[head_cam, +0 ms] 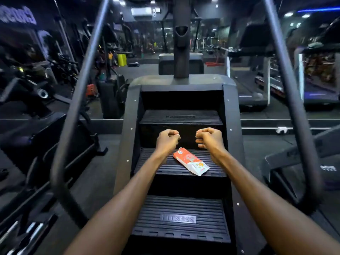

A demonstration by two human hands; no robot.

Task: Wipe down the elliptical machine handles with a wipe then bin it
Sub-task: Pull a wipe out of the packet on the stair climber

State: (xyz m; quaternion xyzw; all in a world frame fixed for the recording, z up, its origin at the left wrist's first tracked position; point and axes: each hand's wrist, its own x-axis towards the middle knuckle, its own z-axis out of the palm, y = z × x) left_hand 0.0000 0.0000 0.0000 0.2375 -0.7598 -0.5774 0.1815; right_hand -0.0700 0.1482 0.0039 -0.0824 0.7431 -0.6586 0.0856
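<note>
An orange and white pack of wipes [191, 161] lies slanted on the middle ribbed step [161, 166] of a black stair-type machine in front of me. Both my arms reach out over the steps. My left hand [167, 140] hovers just above and left of the pack, fingers curled into a loose fist with nothing in it. My right hand [208, 138] hovers above and right of the pack, fingers also curled and holding nothing. The machine's left handle rail [79, 100] and right handle rail [292, 92] slope down on either side of me.
A central black column [181, 43] rises beyond the top step. A lower step [181, 218] with a nameplate is closest to me. Treadmills [252, 83] stand at the right, other dark gym machines [36, 92] at the left. A yellow bin-like object [121, 59] stands far back left.
</note>
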